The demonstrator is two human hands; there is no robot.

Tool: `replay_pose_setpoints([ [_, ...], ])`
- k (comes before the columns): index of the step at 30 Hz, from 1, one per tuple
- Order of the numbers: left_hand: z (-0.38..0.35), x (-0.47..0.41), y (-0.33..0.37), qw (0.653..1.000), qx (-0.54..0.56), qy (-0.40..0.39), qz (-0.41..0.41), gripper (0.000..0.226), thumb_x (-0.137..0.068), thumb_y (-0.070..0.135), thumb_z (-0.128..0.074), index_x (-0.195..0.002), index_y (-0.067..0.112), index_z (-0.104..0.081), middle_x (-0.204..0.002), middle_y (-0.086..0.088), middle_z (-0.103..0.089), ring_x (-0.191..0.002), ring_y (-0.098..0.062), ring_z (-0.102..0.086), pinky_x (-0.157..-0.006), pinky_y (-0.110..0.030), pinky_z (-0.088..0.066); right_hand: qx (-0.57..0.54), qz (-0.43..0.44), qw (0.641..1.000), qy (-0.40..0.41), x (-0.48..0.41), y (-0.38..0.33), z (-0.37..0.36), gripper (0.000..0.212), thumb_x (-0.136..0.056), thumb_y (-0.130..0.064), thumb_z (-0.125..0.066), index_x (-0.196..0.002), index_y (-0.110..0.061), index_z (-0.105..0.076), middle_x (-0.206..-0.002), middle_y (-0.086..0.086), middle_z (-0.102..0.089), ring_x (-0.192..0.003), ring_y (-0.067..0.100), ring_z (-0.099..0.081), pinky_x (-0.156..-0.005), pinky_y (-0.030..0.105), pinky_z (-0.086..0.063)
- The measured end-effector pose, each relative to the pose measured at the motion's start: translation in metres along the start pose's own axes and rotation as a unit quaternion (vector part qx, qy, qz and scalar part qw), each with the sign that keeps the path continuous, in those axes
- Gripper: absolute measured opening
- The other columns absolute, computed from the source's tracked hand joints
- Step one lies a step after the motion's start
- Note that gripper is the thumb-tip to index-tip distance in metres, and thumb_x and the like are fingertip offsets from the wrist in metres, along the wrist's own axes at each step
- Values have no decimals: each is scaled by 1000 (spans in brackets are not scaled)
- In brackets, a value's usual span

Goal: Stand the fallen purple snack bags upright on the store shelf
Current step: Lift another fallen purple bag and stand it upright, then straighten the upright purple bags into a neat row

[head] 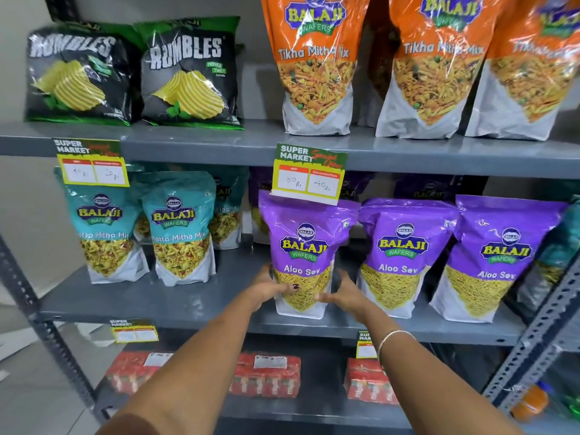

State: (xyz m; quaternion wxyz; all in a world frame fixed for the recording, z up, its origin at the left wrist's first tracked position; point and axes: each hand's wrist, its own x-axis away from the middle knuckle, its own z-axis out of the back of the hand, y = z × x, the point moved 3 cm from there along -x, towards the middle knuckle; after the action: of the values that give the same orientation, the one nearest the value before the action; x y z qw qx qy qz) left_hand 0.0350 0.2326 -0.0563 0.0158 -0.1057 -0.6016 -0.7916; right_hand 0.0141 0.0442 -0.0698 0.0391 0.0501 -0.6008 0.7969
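Three purple Aloo Sev bags upright in a row at the front of the middle shelf (194,304); more purple bags sit dim behind them, pose unclear. Left hand (270,287) on the lower left edge of the leftmost purple bag (306,252), thumb across its front, so holding it; right hand (343,293) open with fingers spread, just beside the bag's lower right edge; can't tell if it touches. Teal bags (179,229) stand to the left.

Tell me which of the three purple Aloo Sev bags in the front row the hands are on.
The leftmost purple bag, under the hanging price tag. The left hand and right hand flank its lower part; the middle bag and right bag stand untouched.
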Motion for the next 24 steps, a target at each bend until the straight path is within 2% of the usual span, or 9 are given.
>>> replay_pose_setpoints([
  [4, 1, -11, -4, 1000, 2, -21, -8, 80, -71, -3, -75, -137, 7, -31, -134, -15, -53, -112, -23, -54, -87, -27, -43, -49, -9, 999, -16, -6, 0, -17, 85, -70, 12, -73, -137, -4, -23, -137, 18, -48, -110, 18, -49, -70, 12, -49],
  [5, 2, -13, -8, 1000, 0, -22, -9, 80, -72, -2, -74, -138, 7, -30, -135, -14, -53, -114, -23, -54, -87, -25, -42, -66, -8, 998, -4, -10, 0, -21, 85, -69, 15, -72, -136, -3, -23, -133, 19, -49, -109, 21, -51, -69, 13, -49],
  [8, 6, -16, -16, 1000, 1, -17, -16, 76, -73, -3, -73, -137, 5, -32, -135, -14, -54, -117, -24, -54, -86, -21, -40, -84, -2, 996, 30, -17, 1, -31, 84, -66, 19, -72, -133, 1, -24, -124, 18, -50, -110, 26, -52, -89, 33, -49],
  [10, 15, -19, -18, 1000, 6, -18, -23, 72, -72, -6, -73, -134, 3, -36, -135, -15, -54, -108, -19, -54, -83, -19, -41, -90, 2, 995, 34, -20, -1, -40, 85, -65, 21, -72, -133, 3, -24, -123, 18, -50, -108, 24, -52, -94, 40, -47],
  [12, 28, -20, -19, 999, 7, -21, -29, 69, -71, -8, -72, -131, 0, -40, -134, -18, -55, -103, -15, -52, -80, -16, -43, -102, 6, 994, 38, -24, -3, -52, 84, -64, 22, -72, -132, 3, -25, -119, 15, -50, -107, 23, -52, -92, 39, -47],
  [14, 43, -20, -21, 999, 1, -20, -27, 68, -72, -7, -72, -131, 0, -40, -134, -18, -55, -107, -20, -55, -76, -12, -45, -106, 8, 993, 43, -26, -7, -66, 83, -64, 21, -73, -131, 2, -26, -114, 10, -51, -104, 21, -53, -87, 35, -47],
  [18, 73, -23, -27, 999, -40, -16, -2, 71, -74, 2, -73, -135, 8, -38, -136, -11, -55, -123, -28, -52, -92, -34, -45, -111, 12, 993, 45, -33, -15, -94, 81, -63, 18, -75, -127, 0, -29, -112, 7, -52, -104, 21, -53, -88, 33, -47],
  [21, 88, -26, -31, 999, -51, -14, 0, 72, -74, 5, -73, -137, 12, -37, -136, -9, -54, -121, -27, -53, -87, -32, -45, -106, 9, 993, 49, -36, -19, -107, 75, -64, 16, -76, -121, -4, -31, -115, 11, -52, -105, 21, -53, -90, 34, -47],
  [24, 92, -28, -37, 996, -79, -40, 25, 71, -77, 12, -72, -137, 15, -35, -136, -7, -52, -113, -25, -52, -77, -31, -45, -71, -8, 997, 35, -37, -19, -108, 86, -65, 10, -78, -132, -1, -25, -125, 14, -51, -108, 19, -52, -93, 33, -46],
])
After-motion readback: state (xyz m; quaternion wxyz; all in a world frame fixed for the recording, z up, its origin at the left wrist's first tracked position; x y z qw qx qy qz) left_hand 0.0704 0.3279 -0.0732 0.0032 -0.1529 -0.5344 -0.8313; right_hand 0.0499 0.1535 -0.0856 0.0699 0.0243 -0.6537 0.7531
